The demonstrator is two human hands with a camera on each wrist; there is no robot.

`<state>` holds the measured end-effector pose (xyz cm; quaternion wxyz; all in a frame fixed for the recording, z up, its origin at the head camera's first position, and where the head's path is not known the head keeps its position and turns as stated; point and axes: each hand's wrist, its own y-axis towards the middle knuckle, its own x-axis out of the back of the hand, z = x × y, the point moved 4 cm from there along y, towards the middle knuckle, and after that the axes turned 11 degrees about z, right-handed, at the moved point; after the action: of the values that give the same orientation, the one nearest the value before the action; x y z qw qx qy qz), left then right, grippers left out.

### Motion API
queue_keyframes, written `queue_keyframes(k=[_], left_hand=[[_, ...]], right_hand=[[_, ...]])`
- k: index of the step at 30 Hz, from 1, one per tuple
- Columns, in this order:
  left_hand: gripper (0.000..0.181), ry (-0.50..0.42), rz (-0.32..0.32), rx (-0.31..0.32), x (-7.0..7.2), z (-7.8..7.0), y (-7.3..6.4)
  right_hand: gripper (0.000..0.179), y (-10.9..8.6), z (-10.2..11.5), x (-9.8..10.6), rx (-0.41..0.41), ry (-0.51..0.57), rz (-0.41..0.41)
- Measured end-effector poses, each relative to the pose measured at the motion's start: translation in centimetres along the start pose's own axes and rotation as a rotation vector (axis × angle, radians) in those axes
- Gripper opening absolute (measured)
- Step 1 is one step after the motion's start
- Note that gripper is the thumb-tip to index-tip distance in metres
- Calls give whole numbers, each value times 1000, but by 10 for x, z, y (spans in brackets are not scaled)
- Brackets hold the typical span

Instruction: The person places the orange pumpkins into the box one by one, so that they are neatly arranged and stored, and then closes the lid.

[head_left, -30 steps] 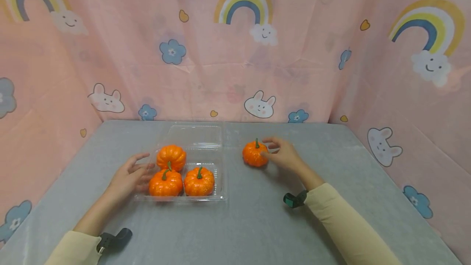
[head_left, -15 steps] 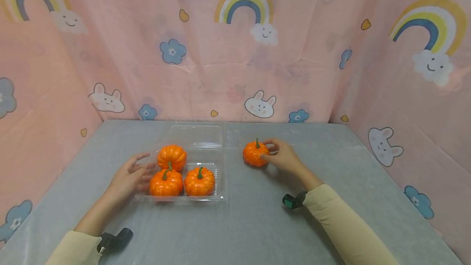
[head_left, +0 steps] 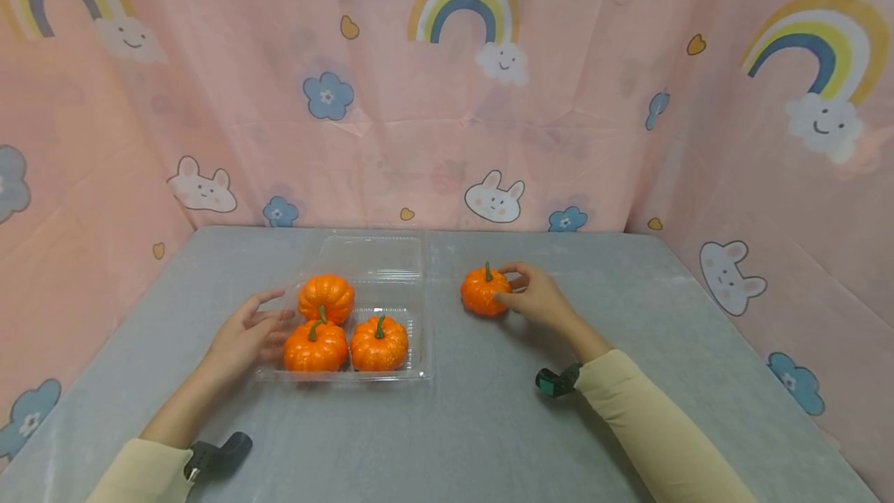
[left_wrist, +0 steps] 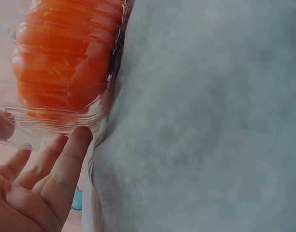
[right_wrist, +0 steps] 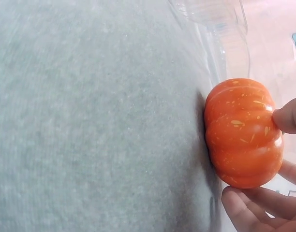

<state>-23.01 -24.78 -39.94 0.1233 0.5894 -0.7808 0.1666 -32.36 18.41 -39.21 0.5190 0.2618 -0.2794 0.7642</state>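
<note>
Three orange toy pumpkins stand in a clear plastic clamshell box (head_left: 414,359): one at the back left (head_left: 325,297), one at the front left (head_left: 316,349) and one at the front right (head_left: 379,346). My left hand (head_left: 243,340) is at the box's left side, its fingers fairly straight against the ribbed plastic wall in the left wrist view. To the right of the box, a fourth pumpkin (head_left: 483,293) with a green stem rests on the table. My right hand (head_left: 539,300) holds that pumpkin from its right side, thumb in front and fingers behind.
The box's clear lid (head_left: 370,254) lies folded back behind it. Grey cloth covers the table (head_left: 447,441), and a pink patterned curtain (head_left: 419,123) hangs along the back and both sides. A dark wrist device (head_left: 559,381) sits on each arm.
My right hand's fingers have closed in against the lone pumpkin, which stays in place. The left hand and the box have not visibly moved.
</note>
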Motion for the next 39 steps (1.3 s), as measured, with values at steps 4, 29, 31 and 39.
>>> queue_keyframes(k=[4, 29, 31, 39], left_hand=[[52, 9, 2, 5, 0, 0, 0], [53, 10, 4, 29, 0, -1, 0], [53, 7, 3, 28, 0, -2, 0], [54, 1, 1, 26, -1, -2, 0]], right_hand=[[51, 1, -1, -1, -10, 33, 4], [51, 4, 34, 3, 114, 72, -59], [51, 4, 38, 3, 129, 64, -64], [50, 6, 54, 1, 166, 68, -73]])
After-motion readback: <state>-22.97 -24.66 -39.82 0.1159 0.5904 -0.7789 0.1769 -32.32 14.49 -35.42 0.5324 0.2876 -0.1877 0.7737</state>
